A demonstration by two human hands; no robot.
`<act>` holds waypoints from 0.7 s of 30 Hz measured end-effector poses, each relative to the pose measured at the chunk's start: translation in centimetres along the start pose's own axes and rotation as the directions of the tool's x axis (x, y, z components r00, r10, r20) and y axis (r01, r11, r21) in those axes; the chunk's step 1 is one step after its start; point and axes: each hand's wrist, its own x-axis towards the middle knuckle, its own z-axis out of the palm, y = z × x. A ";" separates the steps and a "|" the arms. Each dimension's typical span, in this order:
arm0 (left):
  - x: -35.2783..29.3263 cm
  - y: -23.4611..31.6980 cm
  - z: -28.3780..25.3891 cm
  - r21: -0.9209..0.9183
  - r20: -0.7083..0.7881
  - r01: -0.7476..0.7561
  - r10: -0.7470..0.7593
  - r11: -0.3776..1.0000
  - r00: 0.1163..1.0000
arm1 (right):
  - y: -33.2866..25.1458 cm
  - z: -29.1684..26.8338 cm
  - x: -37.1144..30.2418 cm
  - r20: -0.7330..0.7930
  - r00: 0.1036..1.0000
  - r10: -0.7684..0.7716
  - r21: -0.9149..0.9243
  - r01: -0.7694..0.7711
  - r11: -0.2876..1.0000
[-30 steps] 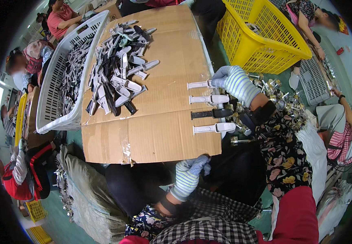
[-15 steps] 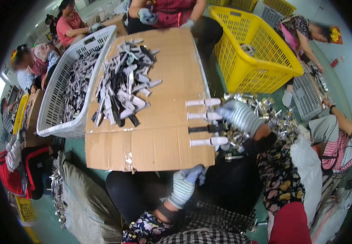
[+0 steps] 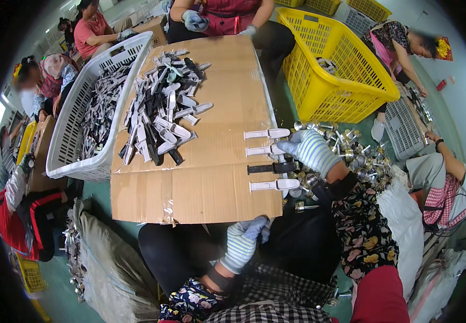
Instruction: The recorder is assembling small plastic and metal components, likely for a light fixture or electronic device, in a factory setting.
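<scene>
A brown cardboard sheet [image 3: 211, 188] lies across my lap. Four handled pieces lie in a row at its right edge: a white one [image 3: 268, 133], a second white one [image 3: 260, 151], a black one [image 3: 270, 168] and a third white one [image 3: 273, 185]. My right hand [image 3: 311, 151], in a striped glove, has its fingertips closed on the right end of the second white piece. My left hand [image 3: 246, 239], also gloved, curls at the cardboard's near edge by the lower right corner. A heap of black and white handled pieces [image 3: 160, 116] fills the sheet's far left.
A heap of small shiny metal caps [image 3: 359, 159] lies right of my right hand. A yellow basket [image 3: 346, 94] stands at the back right, and a white basket [image 3: 66, 156] of more pieces on the left. Several other people sit around, and one gloved person faces me across the sheet.
My right hand has slid from the end of the top white piece down to the second one. The left hand has stayed at the cardboard's near edge.
</scene>
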 end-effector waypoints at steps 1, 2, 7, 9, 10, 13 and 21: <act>0.1 0.0 -0.1 -0.003 -0.008 0.013 -0.013 1.000 1.000 | -0.3 0.0 0.1 0.003 1.000 0.002 0.001 -0.002 1.000; 0.1 0.1 -0.1 -0.005 -0.016 0.026 -0.026 1.000 1.000 | -0.7 -0.1 0.2 0.004 1.000 0.007 -0.088 -0.006 0.996; 0.5 0.1 -0.1 -0.001 0.001 0.007 -0.007 1.000 1.000 | 0.5 0.3 1.3 0.048 0.998 0.044 -0.206 -0.033 0.978; -0.1 0.2 -0.3 -0.002 -0.016 -0.007 0.007 1.000 1.000 | 0.2 0.5 1.1 0.035 0.999 0.023 -0.181 -0.017 0.983; -0.6 0.3 -0.5 0.005 -0.021 0.034 -0.034 0.999 0.999 | -0.1 0.8 1.1 0.022 1.000 -0.003 -0.153 0.007 0.988; -0.6 0.0 -0.3 0.074 0.000 -0.017 0.017 0.997 1.000 | 0.3 0.1 -0.4 -0.046 0.989 -0.143 -0.251 0.127 0.960; -0.3 -0.7 -0.8 -0.039 -0.015 0.056 -0.057 0.998 0.998 | -13.5 1.8 -7.0 -0.005 0.951 -0.308 -0.265 0.296 0.918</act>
